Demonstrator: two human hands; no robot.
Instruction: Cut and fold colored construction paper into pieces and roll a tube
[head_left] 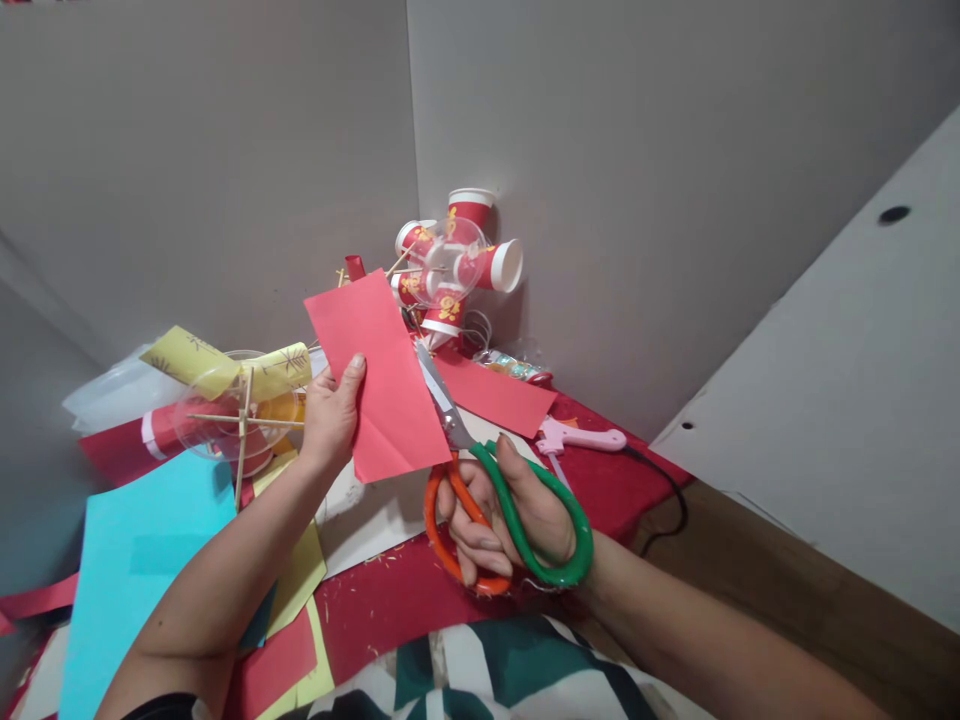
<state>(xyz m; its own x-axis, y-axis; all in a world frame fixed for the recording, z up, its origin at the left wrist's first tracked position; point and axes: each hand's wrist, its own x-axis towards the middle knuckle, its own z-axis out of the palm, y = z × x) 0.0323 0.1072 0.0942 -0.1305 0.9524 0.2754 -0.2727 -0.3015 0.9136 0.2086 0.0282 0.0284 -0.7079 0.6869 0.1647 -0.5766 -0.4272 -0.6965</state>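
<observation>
My left hand pinches a sheet of red paper by its left edge, thumb on top, and holds it up above the table. My right hand has its fingers through the handles of a pair of scissors, one loop orange and one green. The blades point up and away along the right edge of the red paper; whether they bite into it I cannot tell. Behind the blades lies another piece of red paper on a white board.
Red paper cups on sticks stand in the corner. A pink glue gun with a black cord lies at right. To the left are a stick cross, yellow paper and blue paper. Grey panels rise behind.
</observation>
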